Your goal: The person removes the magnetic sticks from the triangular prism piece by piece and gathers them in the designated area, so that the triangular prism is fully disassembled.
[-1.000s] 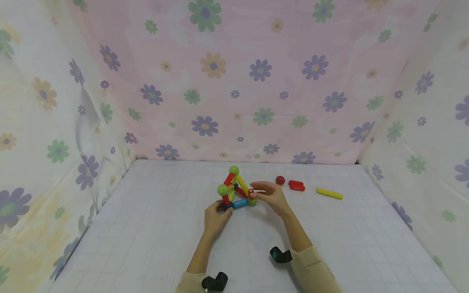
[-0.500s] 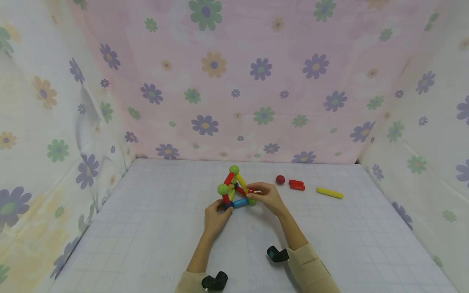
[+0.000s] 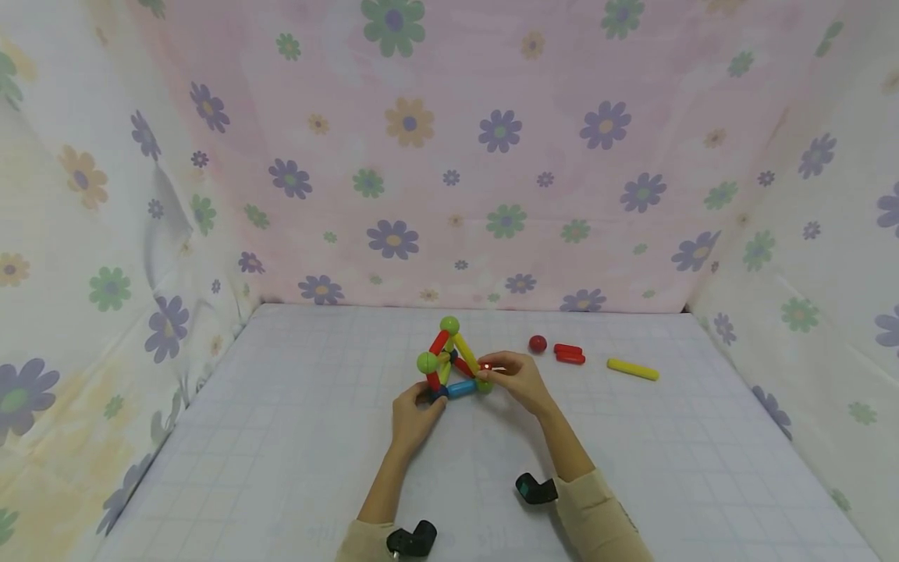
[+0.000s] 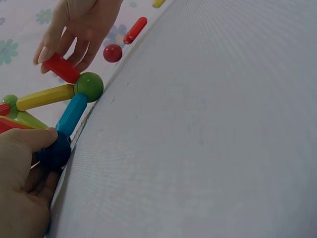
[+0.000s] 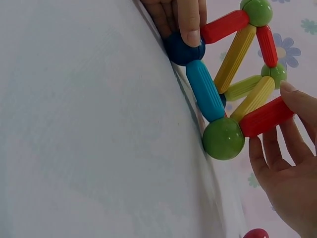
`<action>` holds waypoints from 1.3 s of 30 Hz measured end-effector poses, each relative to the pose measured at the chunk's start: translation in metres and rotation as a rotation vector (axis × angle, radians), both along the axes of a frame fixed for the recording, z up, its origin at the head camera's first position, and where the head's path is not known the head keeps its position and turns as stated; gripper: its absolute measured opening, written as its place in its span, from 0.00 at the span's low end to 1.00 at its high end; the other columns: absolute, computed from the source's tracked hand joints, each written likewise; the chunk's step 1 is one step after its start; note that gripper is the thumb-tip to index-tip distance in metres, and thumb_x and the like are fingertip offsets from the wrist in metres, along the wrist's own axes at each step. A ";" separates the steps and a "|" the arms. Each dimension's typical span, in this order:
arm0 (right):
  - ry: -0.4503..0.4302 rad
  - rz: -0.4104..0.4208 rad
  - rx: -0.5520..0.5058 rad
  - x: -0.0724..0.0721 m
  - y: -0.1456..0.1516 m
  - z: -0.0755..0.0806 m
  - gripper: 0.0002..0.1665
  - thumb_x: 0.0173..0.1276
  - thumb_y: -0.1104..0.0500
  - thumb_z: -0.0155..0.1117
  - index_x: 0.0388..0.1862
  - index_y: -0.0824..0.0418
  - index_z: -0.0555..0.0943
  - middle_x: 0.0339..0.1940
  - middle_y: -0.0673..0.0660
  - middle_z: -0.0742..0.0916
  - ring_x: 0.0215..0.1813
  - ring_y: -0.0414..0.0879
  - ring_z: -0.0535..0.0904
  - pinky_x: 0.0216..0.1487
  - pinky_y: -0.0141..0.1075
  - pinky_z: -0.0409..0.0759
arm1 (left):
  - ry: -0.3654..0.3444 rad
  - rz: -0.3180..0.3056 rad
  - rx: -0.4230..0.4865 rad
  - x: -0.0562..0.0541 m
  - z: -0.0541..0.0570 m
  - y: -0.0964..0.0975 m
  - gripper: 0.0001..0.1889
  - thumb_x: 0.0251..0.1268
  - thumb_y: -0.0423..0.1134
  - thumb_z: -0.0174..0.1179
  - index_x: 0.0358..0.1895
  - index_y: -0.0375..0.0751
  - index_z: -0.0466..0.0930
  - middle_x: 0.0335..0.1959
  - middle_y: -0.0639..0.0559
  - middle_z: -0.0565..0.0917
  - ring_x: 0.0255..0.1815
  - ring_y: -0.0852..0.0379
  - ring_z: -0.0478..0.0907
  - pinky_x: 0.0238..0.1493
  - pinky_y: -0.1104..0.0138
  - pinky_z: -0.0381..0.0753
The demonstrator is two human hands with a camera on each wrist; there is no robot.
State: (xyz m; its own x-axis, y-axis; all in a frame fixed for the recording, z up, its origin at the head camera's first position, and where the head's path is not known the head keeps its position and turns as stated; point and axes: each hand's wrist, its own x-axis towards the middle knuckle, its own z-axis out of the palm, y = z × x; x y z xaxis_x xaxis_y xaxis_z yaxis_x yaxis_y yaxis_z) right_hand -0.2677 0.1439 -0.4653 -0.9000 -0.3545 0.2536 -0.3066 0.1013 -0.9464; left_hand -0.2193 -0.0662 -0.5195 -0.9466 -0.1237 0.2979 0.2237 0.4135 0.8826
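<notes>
A frame of coloured rods and balls, which looks like a magnetic building set, stands on the table between both hands. My left hand (image 3: pixel 413 421) pinches the dark blue ball (image 5: pixel 177 53) at its near left corner. From there a light blue rod (image 5: pixel 205 91) runs to a green ball (image 5: pixel 224 139). My right hand (image 3: pixel 520 380) pinches a short red rod (image 5: pixel 267 116) between thumb and fingers, its end against that green ball. A yellow rod (image 4: pixel 47 96) also meets this ball. Higher up, more green balls (image 3: pixel 449 325) join red and yellow rods.
To the right of the frame lie a red ball (image 3: pixel 537 344), two short red rods (image 3: pixel 570 355) side by side and a long yellow rod (image 3: pixel 633 369). Flowered cloth (image 3: pixel 449 156) closes in the white table (image 3: pixel 281 437) at the back and sides.
My right hand shifted slightly left, then a little back right, and the red rod in it has tilted from upright. The left hand keeps its place on the dark blue ball.
</notes>
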 end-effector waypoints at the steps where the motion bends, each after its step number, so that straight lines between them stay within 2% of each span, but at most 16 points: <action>1: -0.007 -0.006 0.005 -0.002 0.002 -0.004 0.15 0.62 0.69 0.63 0.47 0.76 0.79 0.46 0.72 0.83 0.46 0.49 0.79 0.48 0.29 0.78 | 0.000 0.001 -0.001 0.000 0.000 0.000 0.20 0.54 0.35 0.66 0.49 0.27 0.78 0.43 0.38 0.84 0.43 0.46 0.81 0.49 0.54 0.78; 6: -0.004 -0.029 0.040 -0.005 0.010 -0.011 0.16 0.62 0.64 0.66 0.47 0.72 0.81 0.45 0.68 0.84 0.47 0.49 0.79 0.49 0.29 0.77 | 0.000 0.003 -0.007 0.001 0.001 0.000 0.19 0.54 0.34 0.66 0.48 0.27 0.79 0.43 0.38 0.84 0.42 0.46 0.81 0.49 0.54 0.79; 12: 0.030 -0.002 0.064 -0.005 0.019 -0.011 0.15 0.63 0.66 0.64 0.48 0.73 0.80 0.46 0.72 0.83 0.47 0.48 0.81 0.50 0.27 0.76 | -0.006 -0.001 -0.014 0.001 0.000 0.000 0.19 0.54 0.35 0.66 0.49 0.27 0.79 0.42 0.39 0.84 0.42 0.46 0.81 0.48 0.55 0.79; 20: 0.023 0.011 0.110 0.012 0.018 0.015 0.14 0.63 0.70 0.62 0.46 0.78 0.77 0.45 0.75 0.81 0.44 0.52 0.81 0.46 0.26 0.77 | -0.009 -0.008 -0.014 0.000 -0.001 0.000 0.19 0.55 0.35 0.65 0.49 0.27 0.78 0.43 0.38 0.84 0.43 0.46 0.81 0.49 0.54 0.78; 27: -0.014 -0.007 0.127 0.014 0.019 0.019 0.14 0.62 0.69 0.63 0.44 0.77 0.77 0.46 0.73 0.82 0.45 0.55 0.81 0.46 0.27 0.78 | 0.009 -0.004 0.001 -0.002 0.000 -0.001 0.18 0.54 0.32 0.65 0.48 0.27 0.78 0.42 0.37 0.84 0.43 0.45 0.81 0.49 0.54 0.79; 31: -0.030 -0.013 0.135 0.014 0.020 0.018 0.14 0.61 0.69 0.63 0.44 0.76 0.77 0.45 0.72 0.83 0.44 0.52 0.81 0.46 0.27 0.77 | 0.003 0.051 0.036 -0.004 0.002 0.000 0.18 0.54 0.30 0.64 0.49 0.26 0.77 0.45 0.36 0.83 0.45 0.44 0.81 0.50 0.55 0.78; 35: -0.070 -0.021 0.154 0.014 0.021 0.015 0.14 0.61 0.68 0.64 0.44 0.76 0.78 0.44 0.71 0.84 0.42 0.51 0.81 0.45 0.27 0.77 | -0.016 0.143 0.071 -0.004 0.003 0.003 0.19 0.55 0.29 0.64 0.51 0.26 0.76 0.49 0.35 0.81 0.49 0.43 0.80 0.53 0.56 0.77; 39: -0.095 -0.039 0.180 0.007 0.022 0.003 0.14 0.61 0.66 0.66 0.44 0.73 0.80 0.42 0.68 0.85 0.41 0.50 0.81 0.45 0.27 0.77 | -0.007 0.226 0.106 -0.005 0.003 0.005 0.18 0.55 0.28 0.64 0.50 0.28 0.76 0.47 0.36 0.80 0.48 0.44 0.80 0.51 0.57 0.78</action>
